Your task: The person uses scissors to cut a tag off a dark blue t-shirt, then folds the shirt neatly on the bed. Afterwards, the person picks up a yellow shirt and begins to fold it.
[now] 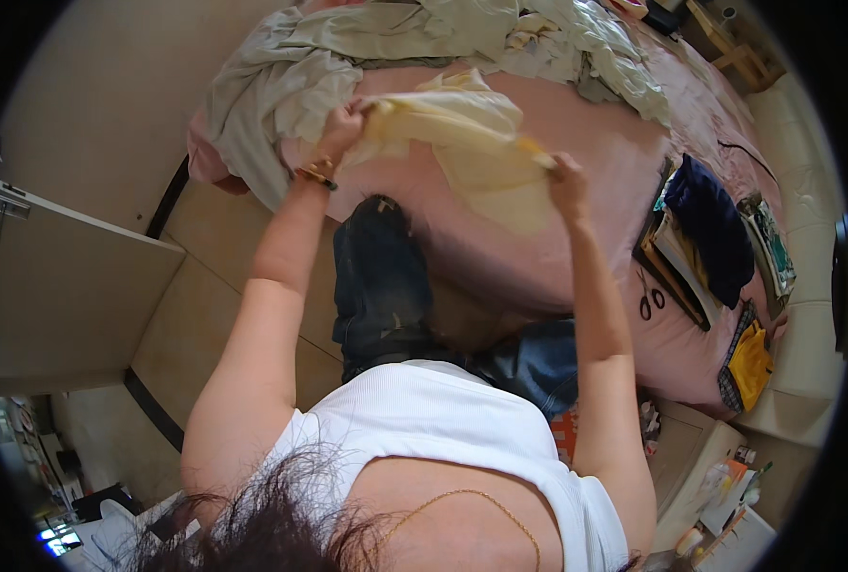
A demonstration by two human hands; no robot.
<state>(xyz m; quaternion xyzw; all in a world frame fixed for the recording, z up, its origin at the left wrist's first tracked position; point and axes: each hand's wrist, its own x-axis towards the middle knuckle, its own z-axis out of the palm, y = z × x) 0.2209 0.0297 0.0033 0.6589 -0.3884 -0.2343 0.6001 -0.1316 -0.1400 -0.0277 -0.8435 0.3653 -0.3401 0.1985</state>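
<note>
A thin pale-yellow garment (476, 143) is stretched between my two hands over the side of the bed. My left hand (345, 124) is closed on its left end, with bracelets on that wrist. On the right, my right hand (567, 183) grips the other end, where a deeper yellow edge shows. The cloth hangs in loose folds between them, slightly blurred, so its exact kind is not clear. Beneath it lies the pink bedsheet (576, 124).
A rumpled pale-green quilt (281, 91) lies across the bed's far side. To the right are black-handled scissors (649, 297), a dark blue folded cloth (710, 229) and a yellow cloth (750, 367). A white door (71, 276) stands at left above the tiled floor (224, 276).
</note>
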